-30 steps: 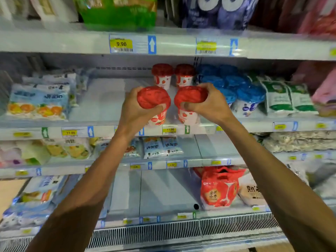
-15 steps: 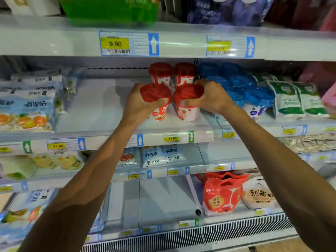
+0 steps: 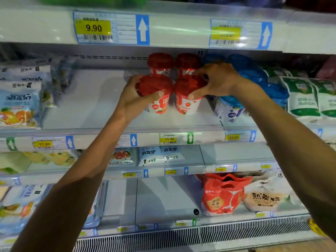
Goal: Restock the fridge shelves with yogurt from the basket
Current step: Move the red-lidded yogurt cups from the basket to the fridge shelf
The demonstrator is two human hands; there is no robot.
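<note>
Fingers (image 3: 154, 96) of the left hand (image 3: 133, 100) curl round the lid rim of a red-lidded strawberry yogurt cup (image 3: 157, 104), with the thumb across its near side and the other fingertips hidden behind the lid. The right hand (image 3: 219, 82) grips a second strawberry yogurt cup (image 3: 188, 104) in the same way: its thumb presses the near edge of the lid and its bent fingers reach over the far edge. Both hands are closed on their cups.

The two held cups are side by side and almost touching, upright or nearly so, at the middle of the fridge shelf (image 3: 87, 106). Whether their bases rest on the shelf I cannot tell. Directly behind them stand two more red-lidded cups (image 3: 160, 63), also side by side, near the back wall.

Just to the right of the held cups is a cluster of blue-lidded cups (image 3: 254, 77), and beyond those are green-and-white pouches (image 3: 303, 99). At the left end of the same shelf lie pale blue packs printed with orange fruit (image 3: 18, 104). A yellow price tag reading 11.90 (image 3: 168, 139) sits on the shelf's front edge, below the held cups. On the shelf edge above, another tag reads 9.90 (image 3: 93, 28). Lower down, white pouches (image 3: 158, 155) lie on the next shelf, and a red bag (image 3: 223, 195) stands on the bottom one.
</note>
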